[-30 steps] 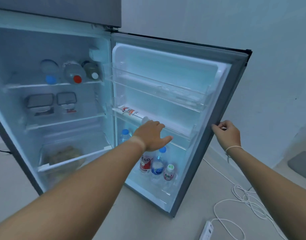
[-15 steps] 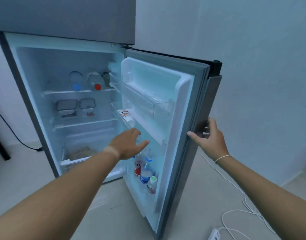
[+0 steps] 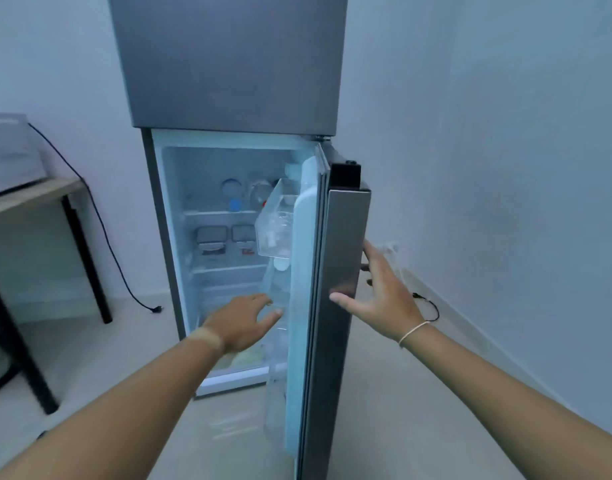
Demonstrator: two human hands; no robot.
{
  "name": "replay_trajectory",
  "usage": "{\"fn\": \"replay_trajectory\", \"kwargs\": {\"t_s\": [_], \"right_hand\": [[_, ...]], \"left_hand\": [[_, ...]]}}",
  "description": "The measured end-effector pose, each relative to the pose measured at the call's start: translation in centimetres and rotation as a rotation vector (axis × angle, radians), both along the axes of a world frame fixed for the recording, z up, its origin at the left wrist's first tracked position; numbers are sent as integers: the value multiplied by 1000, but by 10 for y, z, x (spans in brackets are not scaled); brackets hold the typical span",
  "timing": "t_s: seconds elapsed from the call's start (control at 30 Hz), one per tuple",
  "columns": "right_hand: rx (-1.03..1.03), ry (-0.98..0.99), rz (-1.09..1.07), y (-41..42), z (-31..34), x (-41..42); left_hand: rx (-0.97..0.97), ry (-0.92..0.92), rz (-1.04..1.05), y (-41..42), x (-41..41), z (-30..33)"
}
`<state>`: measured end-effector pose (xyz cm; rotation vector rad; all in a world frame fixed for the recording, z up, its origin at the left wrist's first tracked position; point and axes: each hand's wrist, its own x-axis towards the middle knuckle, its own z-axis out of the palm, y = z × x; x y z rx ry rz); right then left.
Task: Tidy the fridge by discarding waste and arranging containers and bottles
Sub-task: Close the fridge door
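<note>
Head view: two containers (image 3: 224, 237), two hands.

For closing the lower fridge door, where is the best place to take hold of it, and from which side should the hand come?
Probably the free vertical edge of the fridge door, about mid-height, coming from the outer side on the right. The door stands nearly edge-on and half open, so this grey edge faces the person. The right hand is open beside it. The left hand is open near the inner door shelves; keep it clear.
</note>
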<state>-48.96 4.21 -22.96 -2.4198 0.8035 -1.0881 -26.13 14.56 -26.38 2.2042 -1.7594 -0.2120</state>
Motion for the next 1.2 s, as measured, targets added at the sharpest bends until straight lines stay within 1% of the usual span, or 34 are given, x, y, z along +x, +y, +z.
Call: {"fn": "replay_trajectory", "kwargs": {"t_s": [0.07, 0.1, 0.17, 0.23, 0.33, 0.4, 0.5, 0.57, 0.6, 0.67, 0.8, 0.87, 0.9, 1.0, 1.03, 1.2], "right_hand": [[-14, 18, 33, 5, 6, 17], [-19, 27, 48, 7, 9, 26], [-47, 56, 68, 9, 16, 43], [-87, 102, 86, 7, 24, 61], [-152, 135, 112, 0, 38, 84], [-188, 137, 122, -9, 49, 99], [-235, 147, 120, -26, 71, 126], [-264, 152, 100, -40, 90, 146], [-274, 167, 90, -48, 99, 156], [-303, 246, 71, -62, 116, 176], [-372, 415, 31, -92, 136, 211], [-369, 436, -5, -110, 134, 219], [-362, 414, -12, -120, 131, 226], [-320, 269, 8, -140, 120, 249], [-327, 239, 13, -145, 119, 261], [-393, 216, -13, -158, 117, 305]], "left_hand": [[15, 9, 19, 12, 10, 8], [-15, 28, 40, 18, 15, 12], [-166, 103, 115, 29, 26, 27], [-377, 177, 198, 35, 39, 48], [-642, 250, 234, 36, 56, 93], [-765, 278, 207, 33, 63, 124], [-839, 234, 132, 24, 66, 161], [-839, 154, 79, 15, 67, 179], [-811, 78, 60, 9, 69, 186], [-685, -142, 66, -2, 75, 192], [-412, -606, 223, -19, 106, 195], [-327, -800, 276, -24, 126, 193], [-303, -871, 292, -28, 139, 190], [-286, -966, 341, -38, 168, 182], [-287, -968, 362, -44, 179, 178], [-326, -909, 414, -64, 222, 168]]}}
